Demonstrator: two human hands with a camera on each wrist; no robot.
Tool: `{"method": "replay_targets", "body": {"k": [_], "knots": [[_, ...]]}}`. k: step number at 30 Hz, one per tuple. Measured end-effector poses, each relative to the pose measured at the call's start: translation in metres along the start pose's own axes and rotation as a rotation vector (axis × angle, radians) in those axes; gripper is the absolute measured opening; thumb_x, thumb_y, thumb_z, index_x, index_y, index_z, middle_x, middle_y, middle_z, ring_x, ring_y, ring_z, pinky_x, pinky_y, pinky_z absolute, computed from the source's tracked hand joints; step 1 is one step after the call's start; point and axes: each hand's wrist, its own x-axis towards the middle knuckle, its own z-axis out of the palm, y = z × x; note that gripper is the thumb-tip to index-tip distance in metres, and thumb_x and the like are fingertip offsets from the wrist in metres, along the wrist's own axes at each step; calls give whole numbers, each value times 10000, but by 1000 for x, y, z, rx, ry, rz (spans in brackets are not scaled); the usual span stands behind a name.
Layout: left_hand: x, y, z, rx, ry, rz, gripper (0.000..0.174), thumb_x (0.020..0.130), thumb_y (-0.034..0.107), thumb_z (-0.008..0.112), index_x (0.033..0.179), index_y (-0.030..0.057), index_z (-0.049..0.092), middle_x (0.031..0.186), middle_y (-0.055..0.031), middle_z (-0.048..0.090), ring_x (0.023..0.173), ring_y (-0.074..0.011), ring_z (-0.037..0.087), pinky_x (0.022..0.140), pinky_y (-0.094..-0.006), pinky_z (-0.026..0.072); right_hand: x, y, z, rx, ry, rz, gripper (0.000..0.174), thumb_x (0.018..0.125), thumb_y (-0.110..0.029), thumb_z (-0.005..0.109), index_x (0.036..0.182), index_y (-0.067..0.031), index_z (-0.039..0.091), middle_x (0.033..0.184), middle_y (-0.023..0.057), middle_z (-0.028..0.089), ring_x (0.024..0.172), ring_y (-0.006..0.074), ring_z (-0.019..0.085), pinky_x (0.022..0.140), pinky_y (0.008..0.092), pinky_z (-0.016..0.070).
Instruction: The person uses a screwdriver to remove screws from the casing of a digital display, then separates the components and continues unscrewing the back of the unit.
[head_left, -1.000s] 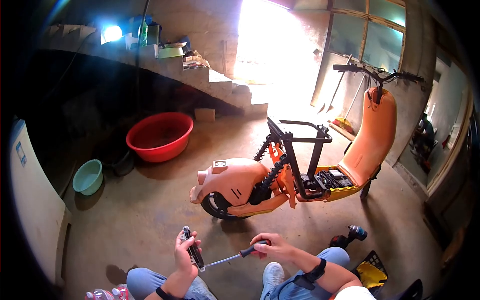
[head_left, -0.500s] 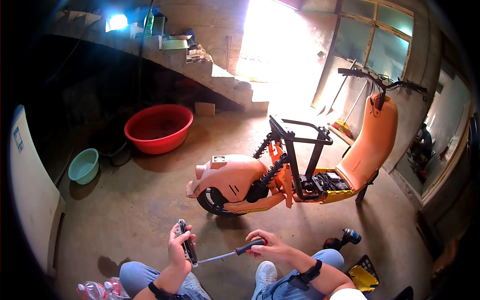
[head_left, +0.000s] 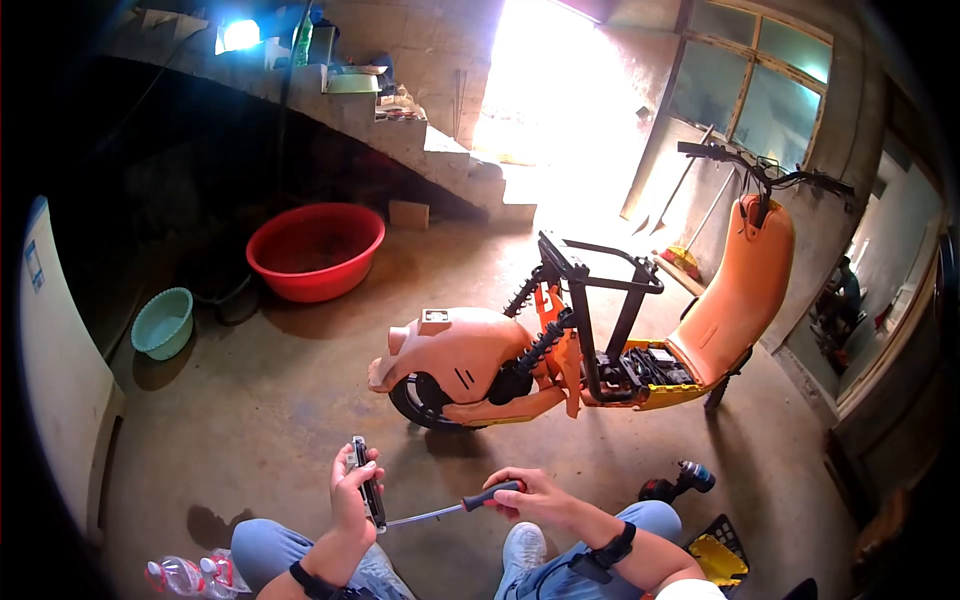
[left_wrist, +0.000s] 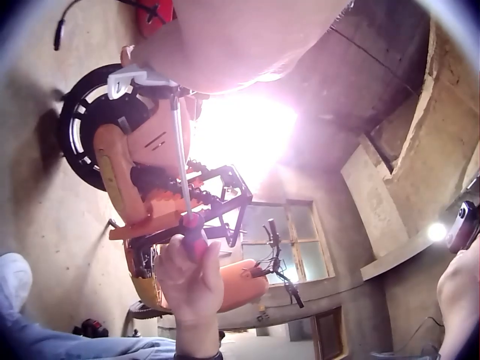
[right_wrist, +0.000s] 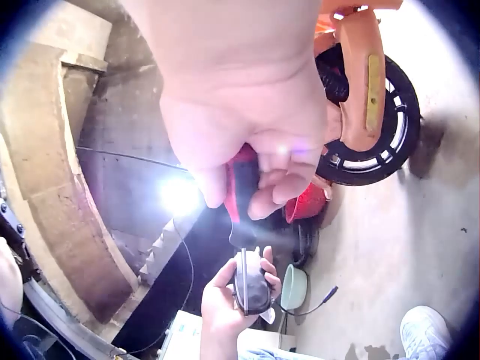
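My left hand holds up a narrow black part with pale metal edges, thumb across its side. In the right wrist view the same part looks dark and rounded. My right hand grips the red-and-black handle of a screwdriver. Its long steel shaft reaches leftward, the tip right at the part's lower end. In the left wrist view the tip overlaps a pale bracket. My left palm hides much of the part there.
A partly stripped orange electric scooter stands ahead on the concrete floor. A cordless drill and a black-and-yellow crate are at right. Red and pale green basins stand left; plastic bottles lie by my left knee.
The head view has shifted slightly, and both hands now appear a little farther left in it. The screwdriver tip stays at the part's lower end, with both grips kept.
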Motion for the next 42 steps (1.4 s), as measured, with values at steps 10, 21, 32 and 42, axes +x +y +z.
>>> {"method": "replay_targets", "body": {"k": [10,21,32,42], "knots": [[-2,0,1,16,-12,-12,516,867,87,575,1366,141,456,1103,-12,662,850,-119,610,694,-282,498,0,2,-1,33,29,72,305,977,-236,628,1176,-6,600,884,36,646,748,85,594,627,240,500],[6,-8,-6,36,-130,46,354,856,134,613,1197,40,588,901,-31,627,754,-103,570,666,-231,460,-2,-14,0,-62,77,-26,219,946,-130,605,1139,-25,607,854,48,669,701,94,605,620,233,484],[-4,10,2,-86,66,4,340,884,215,598,1150,6,634,968,-62,661,896,-141,636,796,-257,487,22,34,-6,-369,119,92,285,955,-169,626,1173,5,573,897,49,635,742,91,596,653,219,489],[6,6,-6,-149,94,-47,288,888,197,581,1088,2,652,955,-77,670,879,-154,646,792,-277,529,78,129,2,-952,111,186,391,886,-318,681,1173,-67,594,977,189,676,914,341,651,818,408,511]]}}
